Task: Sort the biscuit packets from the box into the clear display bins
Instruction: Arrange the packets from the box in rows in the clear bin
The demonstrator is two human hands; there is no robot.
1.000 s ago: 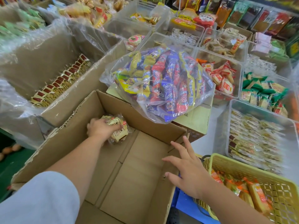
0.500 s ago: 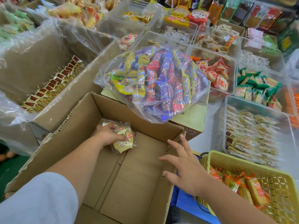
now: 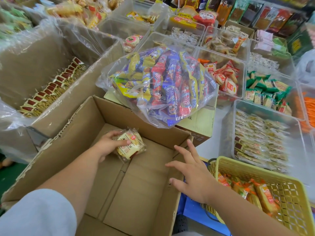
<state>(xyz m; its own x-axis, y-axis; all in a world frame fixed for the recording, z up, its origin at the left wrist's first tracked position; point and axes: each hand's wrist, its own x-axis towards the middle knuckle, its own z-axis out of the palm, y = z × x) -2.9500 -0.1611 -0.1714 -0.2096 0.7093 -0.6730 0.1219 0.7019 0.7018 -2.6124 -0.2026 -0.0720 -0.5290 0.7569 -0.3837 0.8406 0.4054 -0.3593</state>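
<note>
Pinching perhaps two packets (image 3: 130, 148): left grip (image 3: 107, 145)

Two hands (image 3: 109, 144) (image 3: 194, 178), one yellow basket (image 3: 288, 196), one sleeve (image 3: 34, 215).

Floor: a dark green floor (image 3: 6, 174) is showing far to the left of the left hand (image 3: 109, 147), low down past the cartons.
Table top: a pale, whitish table top (image 3: 219, 116) is showing as a bare strip beyond the right hand (image 3: 192, 176).
Blue surface: something flat and blue (image 3: 192, 210) is lying just below the right hand; I cannot tell what it is.
Basket: a slotted yellow basket (image 3: 255, 165) is sitting just to the right of the right hand, partly over that blue surface.
Back edge: a row of tall dark packets (image 3: 272, 16) is standing far beyond both hands, closing off the view.
Light: bright, even light is glinting off a clear plastic liner (image 3: 76, 31) far beyond the left hand, and the shadows are falling soft.
</note>
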